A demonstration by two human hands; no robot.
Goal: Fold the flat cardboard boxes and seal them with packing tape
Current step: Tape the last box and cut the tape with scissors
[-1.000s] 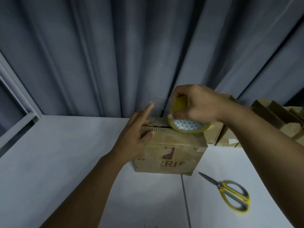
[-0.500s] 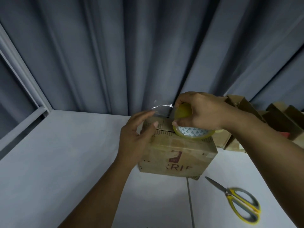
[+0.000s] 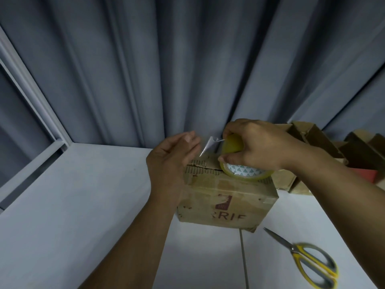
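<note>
A folded brown cardboard box [image 3: 227, 201] with red print stands on the white table [image 3: 83, 205]. On its top rests a roll of clear packing tape [image 3: 241, 170], and my right hand [image 3: 256, 147] grips that roll from above. A short loose end of tape [image 3: 210, 143] sticks up from the roll toward the left. My left hand [image 3: 173, 161] hovers at the box's upper left corner, fingers straight and together, just left of the tape end. I cannot tell whether its fingertips touch the tape.
Yellow-handled scissors [image 3: 308, 261] lie on the table at the lower right. Several other cardboard boxes [image 3: 325, 147] stand at the right behind my right arm. A grey curtain [image 3: 187, 69] hangs close behind the box, and a window frame [image 3: 31, 105] is at the left.
My left hand has lifted off the box top and straightened its fingers beside the tape. The loose tape end has peeled further up from the roll. The view has shifted slightly.
</note>
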